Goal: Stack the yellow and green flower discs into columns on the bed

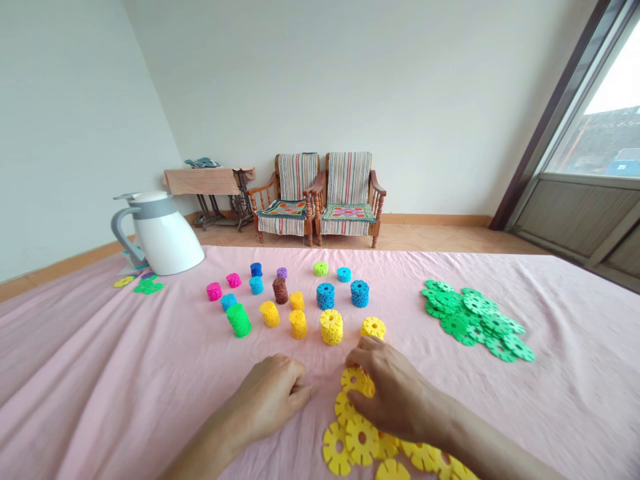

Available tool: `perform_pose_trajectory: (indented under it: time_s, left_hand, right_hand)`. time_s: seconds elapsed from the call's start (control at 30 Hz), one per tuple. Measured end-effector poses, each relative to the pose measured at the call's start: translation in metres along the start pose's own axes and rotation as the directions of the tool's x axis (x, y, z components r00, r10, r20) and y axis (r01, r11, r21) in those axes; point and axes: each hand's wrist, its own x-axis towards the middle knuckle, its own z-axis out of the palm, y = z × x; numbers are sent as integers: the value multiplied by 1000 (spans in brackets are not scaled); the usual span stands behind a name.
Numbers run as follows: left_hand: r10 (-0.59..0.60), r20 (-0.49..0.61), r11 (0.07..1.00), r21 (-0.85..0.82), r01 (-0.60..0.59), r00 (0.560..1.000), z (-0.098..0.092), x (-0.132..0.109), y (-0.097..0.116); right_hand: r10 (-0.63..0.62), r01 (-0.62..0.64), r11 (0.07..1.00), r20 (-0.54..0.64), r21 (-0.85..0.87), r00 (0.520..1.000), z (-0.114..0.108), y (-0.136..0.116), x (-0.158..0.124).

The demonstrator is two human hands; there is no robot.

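Pink-clothed bench [100, 373] lies bare to the left of the left grip [273, 397], which rests knuckles-up with its fingers curled under (whether it holds anything cannot be told). The right grip [395, 397] closes its fingertips on a yellow disc [356, 381] at the far edge of the yellow pile [360, 437], by the bench's near edge. Beyond stand short coloured stacks [330, 327], with a green pile [475, 320] to the right, a white jug [165, 233] far left and two chairs [320, 197] by the wall.
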Motion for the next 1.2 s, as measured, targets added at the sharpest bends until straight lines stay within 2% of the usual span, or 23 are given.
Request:
perform_pose_trajectory:
  time_s: [0.17,0.33,0.4,0.5,0.6,0.67,0.9,1.1,1.13,1.2]
  left_hand:
    - [28,-8,999,16,-28,1000,0,0,0]
    - [29,2,1000,-3,-29,1000,-1,1,0]
    - [29,2,1000,-7,-29,1000,-1,1,-1]
    - [39,3,999,-7,-39,999,0,1,-2]
    - [49,7,999,-15,-49,999,0,1,-1]
    - [51,9,999,-19,-51,999,0,1,-1]
    - [54,3,998,-9,-54,999,2,1,-2]
    - [46,17,999,-24,-45,999,-1,1,0]
    - [49,16,999,-25,-48,999,-1,1,1]
    - [53,19,998,-28,-52,998,-2,0,2]
  right_hand:
    - [20,-20,1000,34,-12,999,-8,2,-7]
    - [17,-17,999,10,43,1000,0,5,-8]
    - [1,2,998,-52,69,999,1,9,-6]
    - [-24,41,997,-224,71,974,-3,21,2]
    - [1,12,999,-373,31,928,-11,39,14]
    - [15,-17,1000,-405,-2,914,-13,49,19]
    - [9,-41,996,-385,-75,923,-8,61,24]
    - [-3,-10,999,-386,-30,922,-13,52,17]
    - [-15,13,1000,-354,-8,935,-16,48,13]
    - [-67,80,995,-207,54,976,-21,38,2]
